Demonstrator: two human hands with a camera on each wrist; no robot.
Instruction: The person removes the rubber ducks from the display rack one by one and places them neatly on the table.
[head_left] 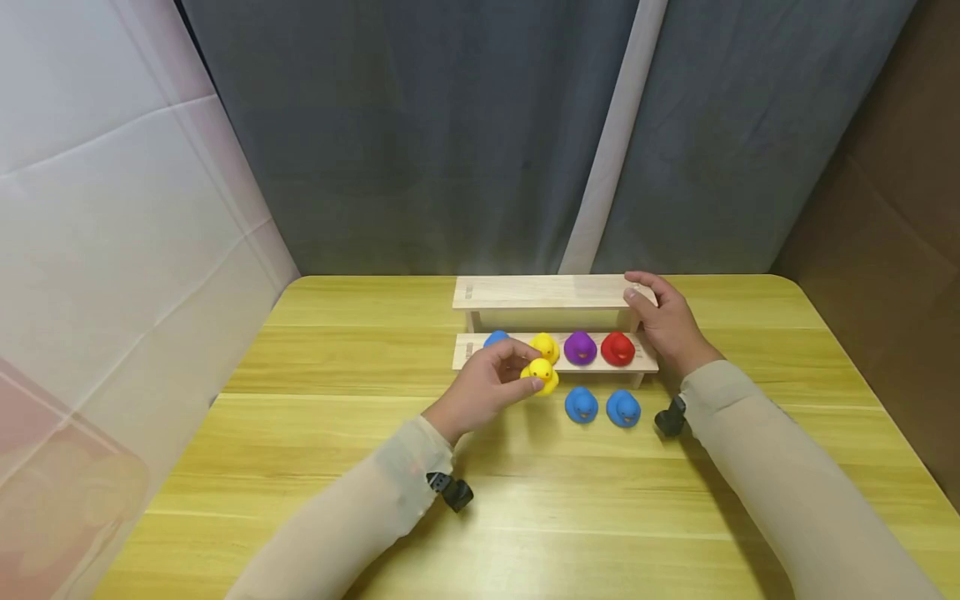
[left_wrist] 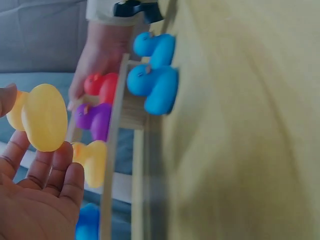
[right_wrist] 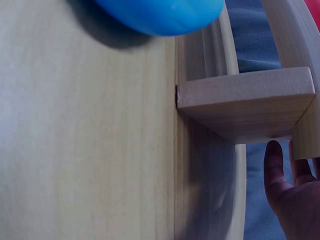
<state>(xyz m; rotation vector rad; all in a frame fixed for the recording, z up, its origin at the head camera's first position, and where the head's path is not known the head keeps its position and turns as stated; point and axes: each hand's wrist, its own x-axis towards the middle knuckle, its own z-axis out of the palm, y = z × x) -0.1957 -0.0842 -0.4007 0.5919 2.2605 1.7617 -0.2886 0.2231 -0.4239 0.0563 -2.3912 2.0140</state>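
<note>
**smooth yellow toy duck [head_left: 543, 377] held aloft in the left hand [head_left: 483, 387]!**

and what a spread of textures here: a broad, glossy yellow-brown wood-grain table [head_left: 337, 483] with rounded far corners, soft grey cloth curtain [head_left: 420, 133] hanging behind it, and a two-tier shelf of pale, fine-grained wood [head_left: 543, 292], all flat boards and square-cut supports.

along the lower board, four smooth, rounded figures in a row: a blue toy duck [head_left: 496, 337] partly hidden by the left hand, a second yellow toy duck [head_left: 547, 345], a glossy purple toy duck [head_left: 580, 348] and a bright red toy duck [head_left: 618, 349]. down on the table just in front, a pair of round blue toy ducks [head_left: 582, 406] side by side!

now to the star: plump, seamless, bright yellow, a ball of a head on a fuller oval body, two dark eye dots facing the head camera. it's in the air at the lower board's front edge, pinched between the left thumb and fingertips.

over on the far side, the right hand [head_left: 675, 329] is at the shelf's right end, thumb and index finger parted at the upper board's corner; whether they grip it, i can't tell.
</note>
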